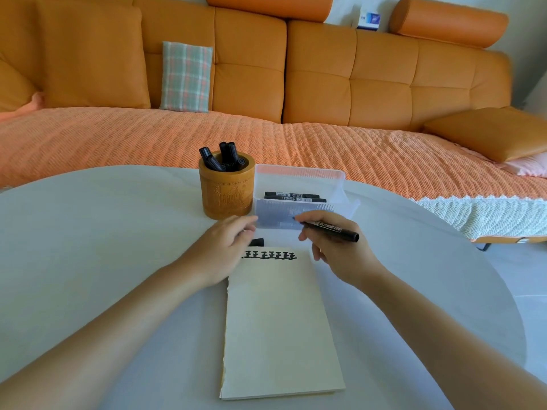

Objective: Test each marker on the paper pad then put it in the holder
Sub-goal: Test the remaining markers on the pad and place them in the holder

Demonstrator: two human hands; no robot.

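Our right hand (pixel 334 247) pinches marker (pixel 331 229) lying crosswise, tip maybe bare; cap (pixel 257 241) beyond pad (pixel 281 321), nearer slack left hand (pixel 225 250)

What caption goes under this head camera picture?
Right hand holds a black marker beside the paper pad, left hand near a loose cap, more markers in the wooden holder.
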